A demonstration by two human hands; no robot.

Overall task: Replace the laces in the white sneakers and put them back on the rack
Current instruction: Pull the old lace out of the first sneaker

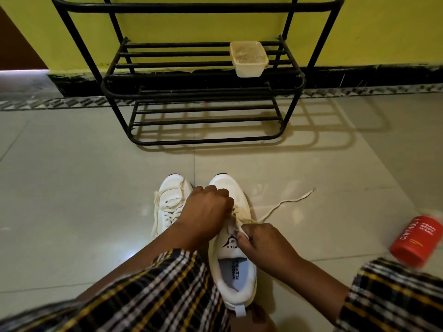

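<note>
Both grips are closed over the lacing of the right-hand white sneaker (231,238). The left hand (207,213) curls knuckles-up over the eyelets at mid-shoe, apparently gripping the lace there, though its fingertips are hidden. The right hand (261,245) pinches a cream lace (282,204) at the top eyelets near the tongue. From that pinch the lace's free end trails out over the floor (72,188) toward 2 o'clock, so this shoe looks only partly threaded, or is being unlaced; I cannot tell which.

Touching it at 9 o'clock, the other white sneaker (171,204) carries a lace through its eyelets, with loose ends draped down its outer side, untied. Whether that lace is new or old cannot be told.

At 12 o'clock, well apart from the shoes, the black metal shoe rack (203,97) holds a cream plastic tub (249,59) on its middle shelf. Neither sneaker is on it yet. A red Cinthol bottle (416,240) lies on the floor at 3 o'clock.
</note>
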